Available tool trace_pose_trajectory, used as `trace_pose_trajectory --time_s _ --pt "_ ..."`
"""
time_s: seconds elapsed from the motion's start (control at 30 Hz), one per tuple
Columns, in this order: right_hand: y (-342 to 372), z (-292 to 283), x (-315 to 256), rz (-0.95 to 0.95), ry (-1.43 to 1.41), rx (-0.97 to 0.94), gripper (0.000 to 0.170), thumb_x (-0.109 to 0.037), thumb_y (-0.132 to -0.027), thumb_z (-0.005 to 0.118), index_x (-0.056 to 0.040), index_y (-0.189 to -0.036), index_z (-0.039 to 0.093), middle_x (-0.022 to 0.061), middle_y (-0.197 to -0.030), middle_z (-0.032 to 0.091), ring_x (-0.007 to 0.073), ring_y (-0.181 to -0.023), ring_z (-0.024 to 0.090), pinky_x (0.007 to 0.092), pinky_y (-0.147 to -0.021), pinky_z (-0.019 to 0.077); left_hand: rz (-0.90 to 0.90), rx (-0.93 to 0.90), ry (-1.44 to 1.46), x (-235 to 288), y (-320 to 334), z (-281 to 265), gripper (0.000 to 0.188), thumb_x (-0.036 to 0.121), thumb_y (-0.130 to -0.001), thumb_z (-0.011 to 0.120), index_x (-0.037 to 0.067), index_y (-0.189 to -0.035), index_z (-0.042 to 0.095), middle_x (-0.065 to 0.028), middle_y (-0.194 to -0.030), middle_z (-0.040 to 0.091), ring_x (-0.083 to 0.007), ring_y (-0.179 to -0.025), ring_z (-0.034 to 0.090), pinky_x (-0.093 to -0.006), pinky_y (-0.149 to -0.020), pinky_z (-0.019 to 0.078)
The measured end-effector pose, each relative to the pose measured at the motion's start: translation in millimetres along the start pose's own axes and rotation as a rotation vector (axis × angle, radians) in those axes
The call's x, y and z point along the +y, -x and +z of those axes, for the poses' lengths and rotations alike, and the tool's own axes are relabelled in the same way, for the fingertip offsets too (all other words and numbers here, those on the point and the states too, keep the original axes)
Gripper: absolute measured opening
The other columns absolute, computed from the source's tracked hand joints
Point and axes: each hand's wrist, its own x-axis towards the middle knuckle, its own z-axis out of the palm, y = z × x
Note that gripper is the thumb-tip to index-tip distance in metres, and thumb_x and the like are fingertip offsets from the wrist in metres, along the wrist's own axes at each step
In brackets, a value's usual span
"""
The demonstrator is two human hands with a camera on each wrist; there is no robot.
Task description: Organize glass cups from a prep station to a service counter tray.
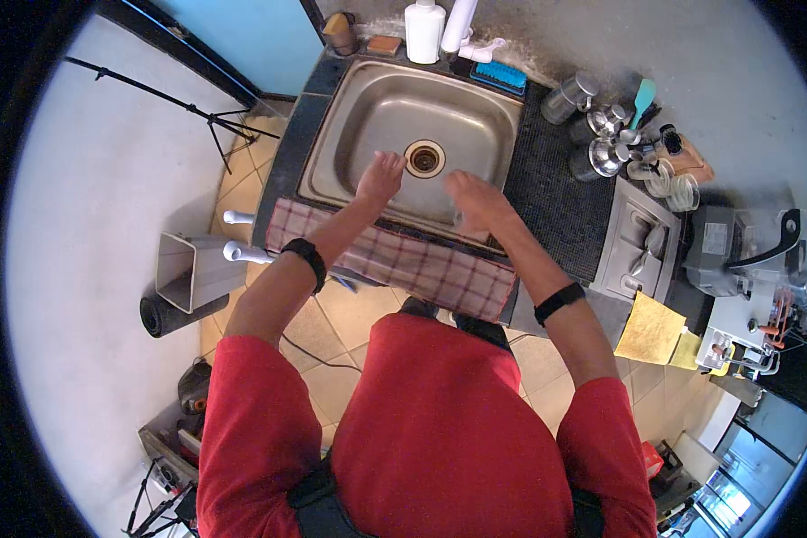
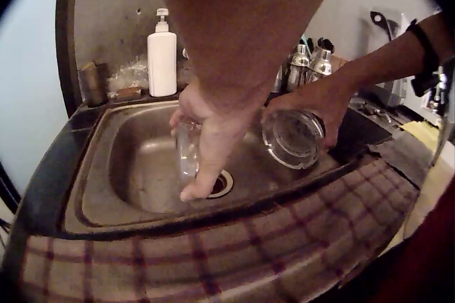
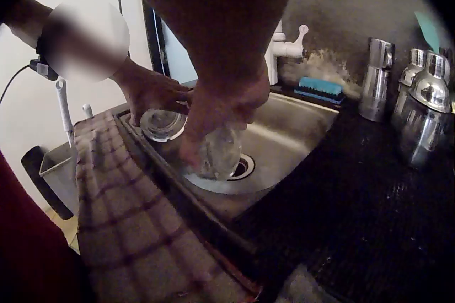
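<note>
Currently, left grip (image 1: pixel 382 179) clasps clear glass vessel (image 2: pixel 188 152), right grip (image 1: pixel 481 201) clasps second glass vessel (image 2: pixel 291 139); both over steel sink (image 1: pixel 421 108), flanking drain (image 1: pixel 425 159). Checked cloth (image 1: pixel 403 260) along front edge.

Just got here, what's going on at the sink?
A person in a red shirt is handling two clear glass pieces over the sink. The left hand grips one glass piece, and the right hand holds the other. A blue brush and a white pump bottle sit behind the sink; neither is in hand.
</note>
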Motion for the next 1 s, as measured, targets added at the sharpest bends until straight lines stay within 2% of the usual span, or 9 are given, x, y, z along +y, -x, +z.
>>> trace_pose_trajectory --time_s 0.13,0.2,0.27,0.33,0.4,0.53,0.73,0.83,1.0 --pt "4.5 0.6 2.0 0.044 0.016 -0.098 0.094 -0.014 -0.044 0.093 0.0030 -0.124 0.048 0.0201 -0.120 0.057 0.0384 -0.121 0.054 0.0431 -0.102 0.0493 0.051 -0.106 -0.045 -0.7 -2.0 -4.0 0.034 0.025 -0.093 0.053 0.007 -0.121 0.061 -0.0082 -0.113 0.055 -0.0250 -0.114 0.052 -0.0441 -0.103 0.0374" --pt "7.7 6.1 3.3 -0.046 0.015 0.055 0.093 -0.013 -0.044 0.093 0.0029 -0.124 0.048 0.0194 -0.120 0.057 0.0381 -0.120 0.055 0.0435 -0.102 0.0496 0.046 -0.087 -0.038 -0.2 -2.1 -3.3 0.033 0.024 -0.093 0.053 0.007 -0.120 0.061 -0.0080 -0.113 0.055 -0.0253 -0.114 0.052 -0.0446 -0.104 0.0371" --pt "8.6 5.3 2.9 -0.044 0.045 0.059 0.094 -0.013 -0.044 0.093 0.0030 -0.125 0.047 0.0193 -0.122 0.056 0.0382 -0.121 0.055 0.0435 -0.103 0.0493 0.045 -0.068 -0.030 -0.8 -3.0 -1.9 0.032 0.023 -0.094 0.053 0.007 -0.120 0.061 -0.0078 -0.113 0.054 -0.0256 -0.114 0.052 -0.0452 -0.105 0.0368" --pt "6.6 2.8 1.9 -0.043 0.076 0.064 0.095 -0.013 -0.044 0.093 0.0030 -0.126 0.047 0.0193 -0.124 0.056 0.0382 -0.122 0.054 0.0436 -0.103 0.0490 0.127 -0.193 -0.104 -2.7 -7.3 2.2 0.043 0.027 -0.094 0.052 0.007 -0.131 0.057 -0.0078 -0.120 0.059 -0.0274 -0.118 0.054 -0.0465 -0.105 0.0383" --pt "2.6 1.7 1.9 0.011 0.086 -0.050 0.098 -0.013 -0.044 0.094 0.0033 -0.128 0.046 0.0193 -0.129 0.054 0.0378 -0.124 0.053 0.0430 -0.105 0.0480 0.092 -0.213 -0.069 -2.8 -9.3 1.0 0.042 0.027 -0.095 0.052 0.007 -0.132 0.056 -0.0085 -0.120 0.059 -0.0274 -0.118 0.054 -0.0468 -0.106 0.0381" --pt "6.2 3.3 1.0 0.007 0.016 -0.040 0.100 -0.013 -0.043 0.095 0.0031 -0.129 0.046 0.0185 -0.129 0.054 0.0374 -0.124 0.053 0.0421 -0.106 0.0471 0.084 -0.337 -0.023 -1.3 -11.7 -11.1 0.041 0.026 -0.095 0.051 0.007 -0.131 0.056 -0.0100 -0.118 0.060 -0.0271 -0.117 0.055 -0.0479 -0.109 0.0374" --pt "-1.1 -14.3 -3.0 -0.040 0.086 -0.033 0.100 -0.012 -0.043 0.095 0.0037 -0.129 0.046 0.0182 -0.126 0.056 0.0386 -0.122 0.055 0.0425 -0.105 0.0477 0.099 -0.232 -0.192 -5.5 -12.5 -13.3 0.040 0.024 -0.094 0.052 0.008 -0.131 0.056 -0.0094 -0.114 0.061 -0.0270 -0.115 0.055 -0.0492 -0.111 0.0354" --pt "0.9 -14.6 -4.3 -0.030 0.107 0.005 0.099 -0.010 -0.043 0.095 0.0045 -0.128 0.046 0.0188 -0.126 0.057 0.0386 -0.121 0.055 0.0425 -0.104 0.0484 0.089 -0.235 -0.128 -7.5 -12.8 -9.7 0.040 0.023 -0.094 0.053 0.008 -0.131 0.056 -0.0096 -0.115 0.060 -0.0269 -0.115 0.055 -0.0496 -0.112 0.0341" --pt "0.3 -1.2 -8.1 0.004 0.104 -0.101 0.094 -0.012 -0.046 0.094 0.0046 -0.127 0.048 0.0191 -0.125 0.058 0.0370 -0.121 0.056 0.0425 -0.103 0.0493 0.114 -0.304 -0.101 -5.4 -5.9 0.7 0.043 0.025 -0.093 0.054 0.007 -0.132 0.055 -0.0093 -0.116 0.058 -0.0262 -0.117 0.053 -0.0495 -0.112 0.0334"
